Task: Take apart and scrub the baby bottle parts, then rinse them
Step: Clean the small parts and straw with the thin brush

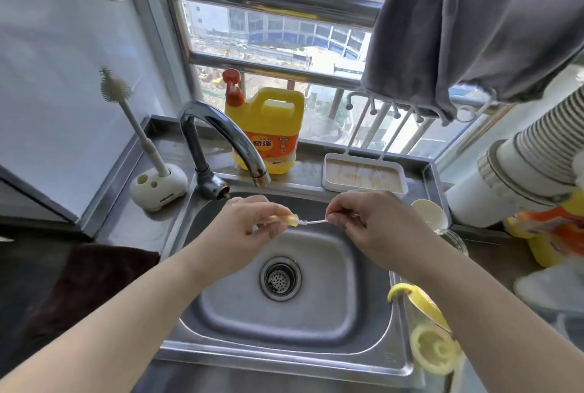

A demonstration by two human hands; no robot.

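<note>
Over the steel sink (347, 323), my left hand (249, 228) pinches a small yellowish translucent bottle part (289, 221). My right hand (373, 222) pinches the thin white handle of a tiny straw brush (311, 222), whose bristled tip sits at the mouth of that part. Both hands hover just below the faucet spout (259, 176). A yellow bottle ring and lid (433, 345) lie at the sink's right rim, partly hidden by my right forearm. A large white bottle brush (139, 127) stands in its holder at the back left.
A yellow dish soap jug (268, 133) stands on the back ledge beside a white tray (363, 174). A white cup (431, 212) and glass sit right of the sink. Grey cloth (474, 29) hangs overhead. A dark towel (94, 272) lies left.
</note>
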